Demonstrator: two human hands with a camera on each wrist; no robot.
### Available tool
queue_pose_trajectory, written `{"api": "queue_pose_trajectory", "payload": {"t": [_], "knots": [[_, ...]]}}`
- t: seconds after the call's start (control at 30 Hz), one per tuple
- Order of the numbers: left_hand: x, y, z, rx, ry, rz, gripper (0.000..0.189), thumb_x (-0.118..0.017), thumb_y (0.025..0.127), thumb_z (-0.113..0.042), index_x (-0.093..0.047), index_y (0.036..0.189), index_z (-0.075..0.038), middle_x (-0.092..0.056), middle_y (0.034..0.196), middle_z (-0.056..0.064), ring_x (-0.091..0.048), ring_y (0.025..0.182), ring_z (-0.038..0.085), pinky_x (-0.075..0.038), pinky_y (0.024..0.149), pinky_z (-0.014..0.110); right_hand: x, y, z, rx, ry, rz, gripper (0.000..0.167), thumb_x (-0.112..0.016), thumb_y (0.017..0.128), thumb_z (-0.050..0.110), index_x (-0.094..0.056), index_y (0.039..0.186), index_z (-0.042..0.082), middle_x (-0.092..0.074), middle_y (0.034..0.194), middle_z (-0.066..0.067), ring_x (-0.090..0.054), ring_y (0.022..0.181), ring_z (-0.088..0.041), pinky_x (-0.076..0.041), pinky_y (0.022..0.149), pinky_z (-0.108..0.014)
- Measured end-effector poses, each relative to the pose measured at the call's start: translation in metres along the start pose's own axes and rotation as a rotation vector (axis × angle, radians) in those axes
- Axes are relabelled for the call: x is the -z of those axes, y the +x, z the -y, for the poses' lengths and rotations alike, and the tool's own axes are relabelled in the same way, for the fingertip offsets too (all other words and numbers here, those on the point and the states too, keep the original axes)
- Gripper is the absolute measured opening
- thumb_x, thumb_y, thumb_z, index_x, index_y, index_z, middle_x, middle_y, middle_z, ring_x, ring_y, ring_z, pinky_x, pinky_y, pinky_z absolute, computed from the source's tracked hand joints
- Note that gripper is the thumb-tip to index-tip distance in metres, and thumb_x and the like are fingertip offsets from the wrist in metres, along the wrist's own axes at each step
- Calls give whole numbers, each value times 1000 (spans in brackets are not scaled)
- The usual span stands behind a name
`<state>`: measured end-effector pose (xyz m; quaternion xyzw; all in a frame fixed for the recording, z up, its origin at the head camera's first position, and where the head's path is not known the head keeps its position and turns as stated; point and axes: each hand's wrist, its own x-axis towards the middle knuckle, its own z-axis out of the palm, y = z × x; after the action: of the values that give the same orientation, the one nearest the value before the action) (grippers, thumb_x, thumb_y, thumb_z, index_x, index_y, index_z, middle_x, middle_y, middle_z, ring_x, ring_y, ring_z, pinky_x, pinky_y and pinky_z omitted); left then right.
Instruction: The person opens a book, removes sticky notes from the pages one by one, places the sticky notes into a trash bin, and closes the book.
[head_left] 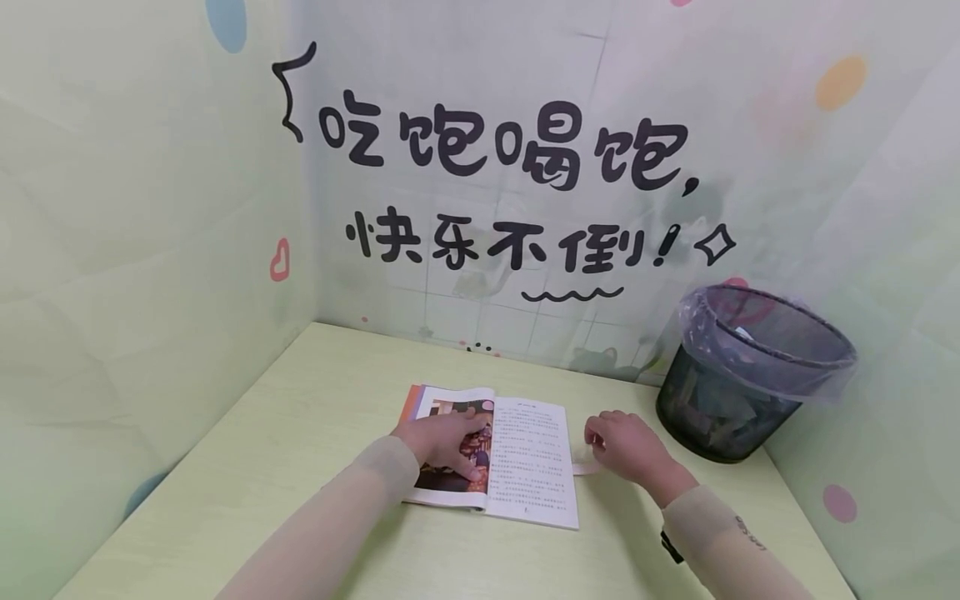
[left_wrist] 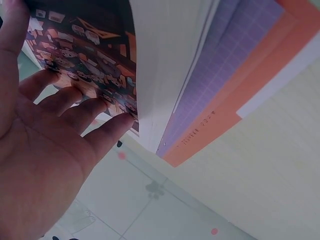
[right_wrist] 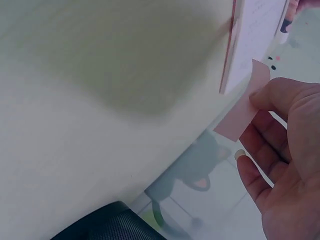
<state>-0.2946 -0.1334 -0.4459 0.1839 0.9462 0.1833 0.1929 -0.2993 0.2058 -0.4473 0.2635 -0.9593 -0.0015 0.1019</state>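
On the pale green wooden-looking desk (head_left: 247,475) lies an open paper book (head_left: 536,475), orange and purple along its left side. Its picture page (head_left: 437,479) lies under my spread left hand (head_left: 442,439); if that lifts, the pages could flip shut. My right hand (head_left: 633,447) pinches a pale pink paper strip (right_wrist: 234,120) by the opposite edge; slack fingers could drop it.

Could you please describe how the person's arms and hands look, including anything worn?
The left arm wears a long, plain cream fabric sleeve; the right arm's matching cream fabric sleeve carries small dark lettering, too small to read surely. A small black piece, unclear in kind, shows beside it near the wrist. The left hand and right hand are ungloved.
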Motion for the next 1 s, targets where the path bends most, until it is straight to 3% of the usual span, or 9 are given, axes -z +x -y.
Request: {"api": "queue_pose_trajectory", "payload": {"t": [0.27, 0.5, 0.73, 1.0], "knots": [[-2, 0, 1, 6, 30, -3, 102, -88, 89, -51, -35, 174, -31, -29, 183, 7, -35, 167, 33, -38, 132, 56, 31, 2, -22, -20, 20, -67, 13, -78, 91, 3, -72, 91, 15, -66, 82, 4, -57, 73, -11, -57, 69, -36], [-2, 0, 1, 6, 51, -4, 103, -87, 89, -53, -34, 174, -31, -29, 183, 6, -36, 166, 34, -40, 131, 56, 76, 5, -51, -109, 54, -139, 9, -71, 98, 4, -76, 101, 10, -74, 93, -3, -64, 83, -22, -59, 79, -50], [-3, 2, 3, 15, 49, 1, 102, -86, 89, -54, -34, 174, -32, -29, 183, 5, -35, 167, 34, -39, 131, 56, 116, 0, -81, -117, 16, -344, 7, -73, 97, 1, -76, 103, 3, -75, 96, -15, -68, 87, -35, -59, 79, -58], [-3, 4, 5, 19, 52, 4, 101, -86, 89, -54, -35, 174, -32, -29, 183, 4, -35, 166, 34, -40, 131, 56, 146, -7, -107, -231, -22, -538, 10, -71, 98, -1, -72, 108, -4, -71, 101, -28, -63, 94, -49, -53, 87, -69]]}}
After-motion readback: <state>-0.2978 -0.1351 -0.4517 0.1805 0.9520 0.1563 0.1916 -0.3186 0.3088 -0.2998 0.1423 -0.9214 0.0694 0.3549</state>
